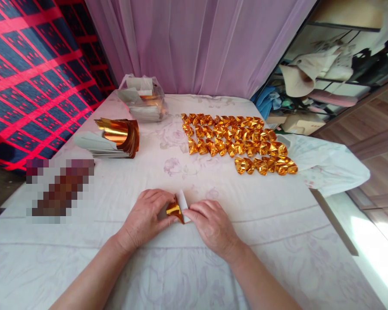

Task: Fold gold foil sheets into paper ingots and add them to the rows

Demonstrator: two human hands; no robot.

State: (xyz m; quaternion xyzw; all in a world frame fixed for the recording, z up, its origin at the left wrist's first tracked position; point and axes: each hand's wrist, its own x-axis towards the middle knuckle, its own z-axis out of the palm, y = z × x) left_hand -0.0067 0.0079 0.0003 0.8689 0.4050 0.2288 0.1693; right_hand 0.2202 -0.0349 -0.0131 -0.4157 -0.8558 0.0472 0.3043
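**Gold on pale florals**

The small folded foil sheet (175,210) pinched between the left hand (148,217) and right hand (211,224) is shiny gold on one face and white on the other. The rows of crumpled folded foil pieces (237,143) are the same bright orange-gold. The curled stack of foil sheets (118,137) shows gold tops and grey-white undersides. The white bedsheet (181,267) carries a faint lilac flower print. The sheer curtain (197,43) is plain lilac-pink. The checked blanket (29,73) has red grid lines over dark navy squares.
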